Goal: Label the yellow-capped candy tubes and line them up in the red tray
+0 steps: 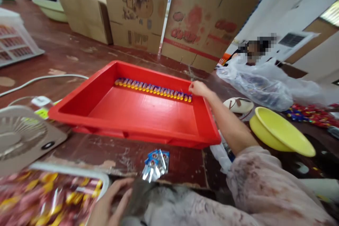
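Note:
A red plastic tray [143, 113] lies in front of me. Along its far wall runs a row of small blue-and-yellow tubes [150, 89], standing side by side. My right hand [198, 89] reaches over the tray's right side to the end of this row, its fingers curled together; what they pinch is hidden. Low in the view, my left hand [113, 201] rests beside a white-rimmed container [103, 176] with pink and yellow small pieces. Its fingers are apart, with nothing visible in them. Between tray and lap lie a few blue-and-silver packets [156, 164].
A beige fan [23, 137] stands at left near a cable [45, 77]. Large cardboard boxes [137, 10] stand behind the tray. To the right are a yellow basin [283, 130], a white slipper [238, 105], clear plastic bags [259, 84] and a person [251, 51].

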Demonstrator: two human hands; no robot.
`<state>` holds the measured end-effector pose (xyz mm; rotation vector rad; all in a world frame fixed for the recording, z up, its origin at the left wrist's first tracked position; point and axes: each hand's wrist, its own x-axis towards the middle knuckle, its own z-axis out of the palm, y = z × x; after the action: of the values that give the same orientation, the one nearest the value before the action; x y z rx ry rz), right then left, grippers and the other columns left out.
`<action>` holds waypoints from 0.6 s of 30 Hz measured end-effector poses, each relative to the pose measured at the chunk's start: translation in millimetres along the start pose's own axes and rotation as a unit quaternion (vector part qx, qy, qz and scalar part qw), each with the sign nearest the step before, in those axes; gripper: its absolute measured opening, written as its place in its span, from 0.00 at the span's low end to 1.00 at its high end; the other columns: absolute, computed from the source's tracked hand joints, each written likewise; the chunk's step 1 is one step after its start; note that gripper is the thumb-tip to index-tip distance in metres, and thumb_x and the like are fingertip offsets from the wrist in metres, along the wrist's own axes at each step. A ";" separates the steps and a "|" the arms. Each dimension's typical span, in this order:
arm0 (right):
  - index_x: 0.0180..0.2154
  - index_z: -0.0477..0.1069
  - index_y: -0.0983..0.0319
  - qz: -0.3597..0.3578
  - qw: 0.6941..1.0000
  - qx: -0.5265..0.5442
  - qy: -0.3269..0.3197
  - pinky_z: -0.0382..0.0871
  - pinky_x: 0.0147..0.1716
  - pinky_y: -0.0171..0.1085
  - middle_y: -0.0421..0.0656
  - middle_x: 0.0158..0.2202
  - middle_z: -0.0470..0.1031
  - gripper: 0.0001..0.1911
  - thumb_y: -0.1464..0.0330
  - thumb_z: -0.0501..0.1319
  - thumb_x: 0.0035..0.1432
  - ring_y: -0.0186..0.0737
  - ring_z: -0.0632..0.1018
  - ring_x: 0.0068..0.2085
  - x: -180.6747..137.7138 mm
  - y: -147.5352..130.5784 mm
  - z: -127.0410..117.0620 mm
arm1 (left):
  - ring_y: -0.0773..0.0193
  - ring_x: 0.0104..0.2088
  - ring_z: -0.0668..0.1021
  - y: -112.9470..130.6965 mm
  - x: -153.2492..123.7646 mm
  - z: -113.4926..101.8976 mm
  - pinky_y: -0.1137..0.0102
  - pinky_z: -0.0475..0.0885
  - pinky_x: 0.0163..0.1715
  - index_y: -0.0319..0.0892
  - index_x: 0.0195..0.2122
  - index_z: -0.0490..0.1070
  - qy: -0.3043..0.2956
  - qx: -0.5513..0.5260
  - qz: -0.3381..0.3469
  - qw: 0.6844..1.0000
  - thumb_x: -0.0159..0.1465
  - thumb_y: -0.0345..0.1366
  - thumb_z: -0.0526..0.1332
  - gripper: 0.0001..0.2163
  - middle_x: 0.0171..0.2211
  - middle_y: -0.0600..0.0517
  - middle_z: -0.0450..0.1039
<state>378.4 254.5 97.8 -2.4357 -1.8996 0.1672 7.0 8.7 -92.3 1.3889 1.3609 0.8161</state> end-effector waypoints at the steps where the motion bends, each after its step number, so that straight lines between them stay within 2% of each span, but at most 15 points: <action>1: 0.41 0.77 0.68 -0.026 0.999 0.018 -0.003 0.71 0.40 0.34 0.51 0.39 0.81 0.09 0.72 0.60 0.63 0.42 0.80 0.42 -21.0 -3.5 -3.1 | 0.50 0.44 0.82 5.8 -2.2 2.1 0.61 0.80 0.43 0.48 0.41 0.80 -0.012 0.051 0.042 0.998 0.60 0.51 0.61 0.16 0.43 0.48 0.82; 2: 0.41 0.77 0.66 -0.065 0.997 0.052 -0.010 0.71 0.36 0.32 0.47 0.37 0.81 0.10 0.70 0.58 0.64 0.38 0.80 0.37 -46.1 -7.1 -3.9 | 0.51 0.45 0.82 10.2 -4.0 4.7 0.60 0.79 0.45 0.48 0.42 0.79 -0.020 0.094 0.078 0.992 0.63 0.47 0.60 0.14 0.44 0.48 0.82; 3: 0.40 0.77 0.67 -0.139 0.980 0.141 -0.007 0.70 0.32 0.32 0.47 0.34 0.81 0.11 0.69 0.57 0.65 0.36 0.80 0.33 -74.7 -10.9 -1.7 | 0.52 0.46 0.81 12.9 -5.7 7.6 0.59 0.79 0.46 0.48 0.44 0.79 -0.022 0.131 0.108 0.985 0.64 0.44 0.59 0.13 0.45 0.47 0.81; 5: 0.36 0.76 0.64 -0.226 0.934 0.264 -0.083 0.69 0.28 0.31 0.43 0.29 0.80 0.11 0.66 0.57 0.65 0.34 0.79 0.27 -136.4 -19.6 13.4 | 0.52 0.47 0.80 14.1 -8.8 13.7 0.58 0.78 0.47 0.47 0.47 0.77 -0.017 0.191 0.154 0.969 0.65 0.39 0.57 0.13 0.46 0.46 0.79; 7: 0.32 0.75 0.62 -0.242 0.907 0.306 -0.157 0.67 0.26 0.31 0.40 0.26 0.80 0.10 0.65 0.59 0.64 0.33 0.78 0.25 -189.9 -29.0 43.7 | 0.52 0.48 0.79 12.1 -11.0 19.0 0.57 0.77 0.47 0.45 0.49 0.76 -0.008 0.242 0.190 0.951 0.66 0.36 0.55 0.14 0.48 0.44 0.78; 9: 0.31 0.75 0.61 -0.216 0.921 0.284 -0.156 0.64 0.26 0.31 0.40 0.25 0.79 0.09 0.68 0.60 0.63 0.34 0.77 0.25 -222.2 -37.4 82.7 | 0.51 0.50 0.77 10.5 -10.6 23.2 0.57 0.76 0.48 0.43 0.51 0.75 0.000 0.290 0.220 0.931 0.66 0.34 0.55 0.15 0.50 0.43 0.76; 11: 0.29 0.76 0.61 -0.171 0.946 0.250 -0.119 0.63 0.28 0.32 0.41 0.26 0.79 0.10 0.70 0.60 0.63 0.36 0.77 0.27 -233.3 -43.9 118.8 | 0.51 0.51 0.76 11.2 -7.9 27.2 0.58 0.76 0.48 0.42 0.52 0.75 -0.001 0.338 0.239 0.910 0.66 0.32 0.55 0.16 0.51 0.43 0.75; 13: 0.30 0.76 0.61 -0.149 0.952 0.249 -0.101 0.63 0.29 0.33 0.42 0.28 0.80 0.10 0.69 0.60 0.63 0.37 0.78 0.29 -232.7 -49.5 143.8 | 0.50 0.50 0.76 14.3 -4.5 31.5 0.58 0.76 0.48 0.42 0.52 0.75 -0.001 0.387 0.248 0.888 0.65 0.29 0.56 0.16 0.50 0.42 0.75; 16: 0.35 0.76 0.60 -0.124 0.955 0.251 -0.095 0.62 0.30 0.33 0.41 0.30 0.81 0.07 0.63 0.64 0.60 0.39 0.79 0.31 -229.2 -59.4 160.3 | 0.49 0.49 0.75 19.8 -1.3 38.1 0.57 0.76 0.47 0.43 0.52 0.76 -0.003 0.437 0.252 0.864 0.65 0.27 0.56 0.17 0.50 0.42 0.74; 18: 0.39 0.75 0.59 -0.107 0.965 0.226 -0.079 0.63 0.33 0.35 0.43 0.35 0.81 0.13 0.61 0.70 0.53 0.42 0.79 0.35 -229.0 -66.4 165.0 | 0.48 0.50 0.74 21.9 -1.5 41.5 0.56 0.76 0.48 0.43 0.52 0.76 -0.008 0.443 0.259 0.858 0.64 0.26 0.56 0.17 0.51 0.41 0.73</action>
<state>240.4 44.2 -46.4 -1.9579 -1.9057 0.7167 52.6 1.9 -83.3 2.5560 1.4257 0.4876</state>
